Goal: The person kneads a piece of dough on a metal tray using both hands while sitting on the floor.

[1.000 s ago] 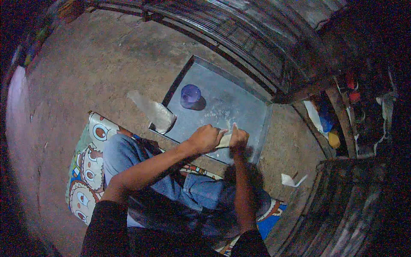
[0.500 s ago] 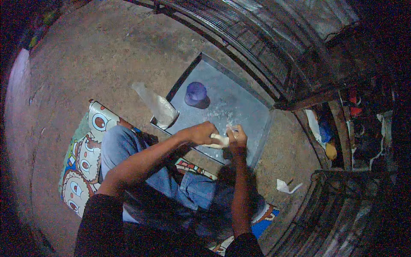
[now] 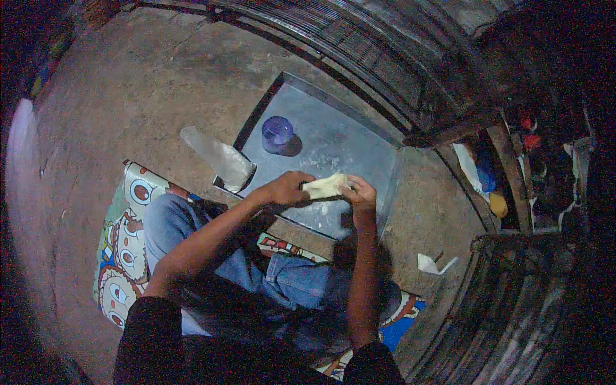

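Note:
A pale, stretched piece of dough [image 3: 326,187] spans the gap between my two hands, above the near part of a metal tray [image 3: 353,138]. My left hand [image 3: 287,188] grips its left end, fingers closed. The right end is pinched in my right hand [image 3: 361,192]. White flour [image 3: 321,162] is scattered on the tray under and beyond the dough. A purple cup [image 3: 278,133] stands near the tray's left side. A clear plastic bag of white powder [image 3: 230,168] leans over the tray's left corner.
I sit on a cartoon-printed mat [image 3: 128,247] on a concrete floor [image 3: 160,90]. A slatted bench or rack [image 3: 372,58] runs beyond the tray. Slatted dark furniture [image 3: 494,308] stands at lower right, with a small white object [image 3: 436,264] on the floor beside it.
The dough, bunched between my hands before, is now drawn out longer and wider. My hands have moved slightly apart, and the whole view has shifted a little.

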`<state>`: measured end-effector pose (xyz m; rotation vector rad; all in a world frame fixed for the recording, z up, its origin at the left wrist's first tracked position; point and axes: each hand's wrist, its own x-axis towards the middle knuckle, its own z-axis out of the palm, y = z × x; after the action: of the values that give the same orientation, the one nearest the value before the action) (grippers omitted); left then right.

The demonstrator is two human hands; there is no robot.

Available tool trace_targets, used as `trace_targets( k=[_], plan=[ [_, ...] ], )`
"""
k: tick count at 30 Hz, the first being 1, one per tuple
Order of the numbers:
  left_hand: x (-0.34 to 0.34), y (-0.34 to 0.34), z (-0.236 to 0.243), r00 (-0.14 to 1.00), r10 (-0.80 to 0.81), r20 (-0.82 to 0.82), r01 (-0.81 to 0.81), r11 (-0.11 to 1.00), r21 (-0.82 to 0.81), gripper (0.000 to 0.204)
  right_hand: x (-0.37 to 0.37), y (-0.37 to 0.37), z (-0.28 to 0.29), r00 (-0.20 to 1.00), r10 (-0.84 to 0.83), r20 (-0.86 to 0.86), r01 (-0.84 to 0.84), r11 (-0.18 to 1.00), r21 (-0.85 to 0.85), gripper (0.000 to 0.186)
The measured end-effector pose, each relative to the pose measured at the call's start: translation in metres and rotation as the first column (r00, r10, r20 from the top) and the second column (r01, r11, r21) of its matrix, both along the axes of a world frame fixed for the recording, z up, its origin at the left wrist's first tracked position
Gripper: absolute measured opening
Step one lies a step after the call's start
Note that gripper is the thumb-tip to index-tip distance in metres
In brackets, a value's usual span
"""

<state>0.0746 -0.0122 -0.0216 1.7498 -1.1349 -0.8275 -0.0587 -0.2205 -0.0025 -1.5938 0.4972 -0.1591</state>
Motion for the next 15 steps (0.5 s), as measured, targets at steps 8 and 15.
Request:
trace_targets(
  k=[8, 15],
  plan=[
    [-0.001, -0.003, -0.003, 0.924, 0.340, 0.177, -0.260, 0.895, -0.362, 0.033, 0.006, 0.033, 0.019, 0.984, 0.176, -0.025, -0.176, 0.984, 0.017, 0.027],
    [-0.010, -0.004, 0.022, 0.923, 0.330, -0.198, -0.385, 0.798, -0.464, 0.030, 0.010, 0.061, 0.022, 0.985, -0.001, 0.172, -0.087, 0.861, 0.502, 0.053]
  ],
)
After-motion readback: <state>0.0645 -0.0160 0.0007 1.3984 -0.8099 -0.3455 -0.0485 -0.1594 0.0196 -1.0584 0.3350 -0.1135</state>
